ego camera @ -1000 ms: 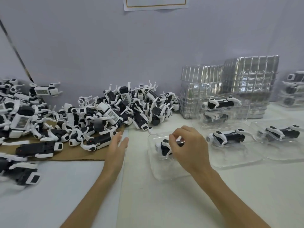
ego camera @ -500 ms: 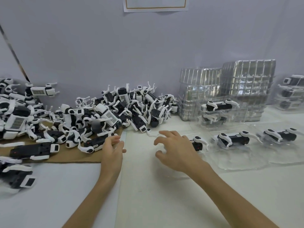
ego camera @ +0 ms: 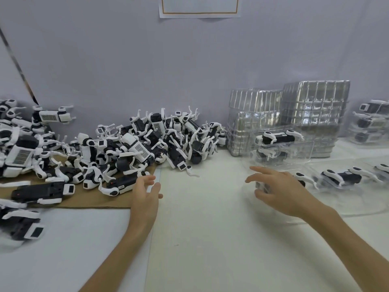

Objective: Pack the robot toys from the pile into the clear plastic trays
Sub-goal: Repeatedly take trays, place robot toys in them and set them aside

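A pile of black-and-white robot toys (ego camera: 147,148) lies against the wall at centre left, partly on a brown cardboard sheet (ego camera: 80,199). My left hand (ego camera: 145,197) hovers with loosely spread fingers at the pile's near edge, beside one toy (ego camera: 122,184), holding nothing. My right hand (ego camera: 280,190) is spread open over a clear plastic tray (ego camera: 271,216) with a robot toy (ego camera: 303,179) in it, mostly hidden behind the hand. Another filled tray (ego camera: 341,175) lies just to the right.
Stacks of empty clear trays (ego camera: 288,119) stand at the back right, with a filled tray (ego camera: 280,140) leaning in front. More filled trays (ego camera: 370,123) sit at the far right. More toys (ego camera: 19,224) lie at the left edge. The white table (ego camera: 200,239) lies between my arms.
My right hand has let go of the toy in the tray and opened, spreading its fingers. The tray has shifted right. My left hand has reached a little closer to the pile.
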